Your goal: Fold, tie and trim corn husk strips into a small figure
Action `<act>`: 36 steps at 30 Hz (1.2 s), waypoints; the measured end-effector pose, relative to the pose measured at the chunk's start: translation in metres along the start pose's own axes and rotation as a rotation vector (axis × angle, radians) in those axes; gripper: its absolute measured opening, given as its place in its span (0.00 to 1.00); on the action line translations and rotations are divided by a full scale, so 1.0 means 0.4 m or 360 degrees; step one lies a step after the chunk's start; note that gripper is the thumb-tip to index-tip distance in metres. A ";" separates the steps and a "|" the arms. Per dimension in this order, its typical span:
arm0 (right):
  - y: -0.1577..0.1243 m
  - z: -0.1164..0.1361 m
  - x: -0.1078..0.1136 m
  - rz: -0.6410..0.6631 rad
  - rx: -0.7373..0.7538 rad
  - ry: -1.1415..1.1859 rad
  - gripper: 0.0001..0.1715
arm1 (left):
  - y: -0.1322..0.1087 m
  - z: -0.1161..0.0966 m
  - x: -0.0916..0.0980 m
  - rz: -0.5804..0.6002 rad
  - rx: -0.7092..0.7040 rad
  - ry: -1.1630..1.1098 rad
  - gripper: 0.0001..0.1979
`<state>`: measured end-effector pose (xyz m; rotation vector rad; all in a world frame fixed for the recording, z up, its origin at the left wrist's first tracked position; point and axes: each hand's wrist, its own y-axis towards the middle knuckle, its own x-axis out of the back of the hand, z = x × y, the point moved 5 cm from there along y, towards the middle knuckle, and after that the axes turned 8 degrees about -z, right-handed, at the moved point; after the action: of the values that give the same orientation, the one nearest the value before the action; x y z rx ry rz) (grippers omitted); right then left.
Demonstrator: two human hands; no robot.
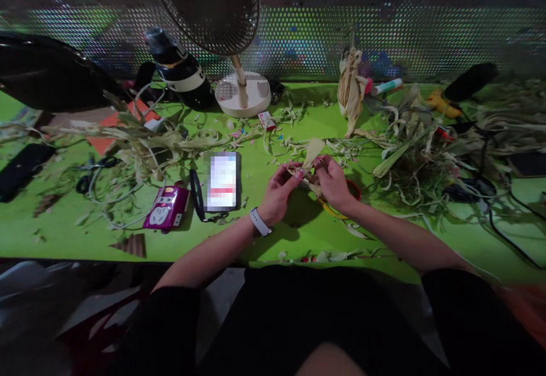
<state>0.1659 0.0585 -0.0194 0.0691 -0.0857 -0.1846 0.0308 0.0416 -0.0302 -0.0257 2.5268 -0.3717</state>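
Note:
Both hands meet above the middle of the green table (pixel 264 234). My left hand (pixel 279 191), with a white watch on its wrist, pinches the lower end of a pale dried corn husk piece (pixel 310 154). My right hand (pixel 333 181) is closed on the same husk piece from the right side. The husk's tip sticks up between the fingertips. Under my right hand a red round object (pixel 355 189) is partly hidden.
A phone on a stand (pixel 222 181) and a pink power strip (pixel 167 207) lie left of the hands. Scissors (pixel 91 174), a desk fan (pixel 241 89) and a dark bottle (pixel 181 71) are further back. Loose husks (pixel 409 154) pile at right, with a husk bundle (pixel 350 89) and yellow glue gun (pixel 443 104).

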 end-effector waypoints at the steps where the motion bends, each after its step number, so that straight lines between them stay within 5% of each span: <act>1: -0.004 -0.004 -0.002 -0.0031 -0.0022 0.0062 0.23 | -0.004 0.001 -0.003 0.0008 -0.0022 -0.0017 0.17; 8: -0.013 -0.006 -0.011 0.0006 -0.0048 0.0189 0.23 | -0.003 -0.005 -0.005 0.0056 -0.0229 0.0166 0.16; 16: 0.035 0.021 0.022 0.0391 0.0083 -0.0781 0.30 | 0.059 -0.054 0.037 -0.0101 -0.0311 0.0353 0.20; 19: 0.040 0.040 0.024 0.0521 0.0355 -0.0912 0.25 | 0.063 -0.063 0.036 -0.0068 -0.0301 0.0354 0.21; 24: 0.007 0.076 0.012 0.0463 0.1204 -0.1378 0.20 | 0.063 -0.075 0.035 -0.0040 -0.0448 0.0533 0.18; 31: -0.101 0.124 -0.026 0.0445 0.1864 -0.1810 0.15 | 0.037 -0.100 0.022 0.0025 -0.0816 0.1171 0.13; 34: -0.107 0.159 -0.014 0.0260 0.1989 -0.1720 0.12 | 0.013 -0.111 -0.006 0.0214 -0.0988 0.1365 0.11; 36: -0.086 0.169 0.000 0.0229 0.1830 -0.1587 0.14 | 0.000 -0.115 -0.025 0.0402 -0.1005 0.1386 0.11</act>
<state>0.1535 0.0206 0.0452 1.1156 -1.1869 0.0108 0.0139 0.0543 0.0118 0.2618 3.3273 0.6740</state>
